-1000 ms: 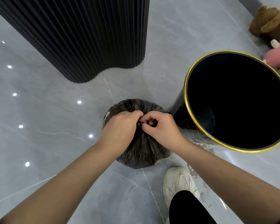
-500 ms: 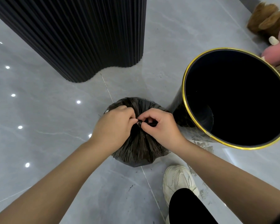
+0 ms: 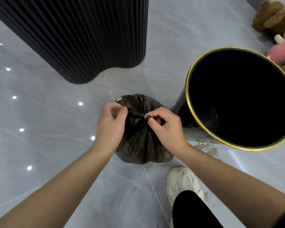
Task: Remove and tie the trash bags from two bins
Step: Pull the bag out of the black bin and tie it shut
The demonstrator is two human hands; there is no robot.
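Note:
A full dark trash bag [image 3: 141,145] sits on the grey floor, its neck gathered into a twist at the top. My right hand [image 3: 166,127] pinches a short black tail of the bag at that twist. My left hand [image 3: 110,124] is on the bag's left side with its fingers curled at the gathered plastic; whether it still grips a tail I cannot tell. Right of the bag stands a black bin with a gold rim [image 3: 190,76], and its inside looks dark and without a liner.
A black ribbed column [image 3: 82,38] rises behind the bag. Plush toys [image 3: 273,18] lie at the top right. My white shoe [image 3: 183,183] and dark trouser leg are just below the bag. Bare grey tile lies to the left.
My hands, pressed together over the bag's neck before, have pulled apart sideways. The gathered twist of the bag now shows between them.

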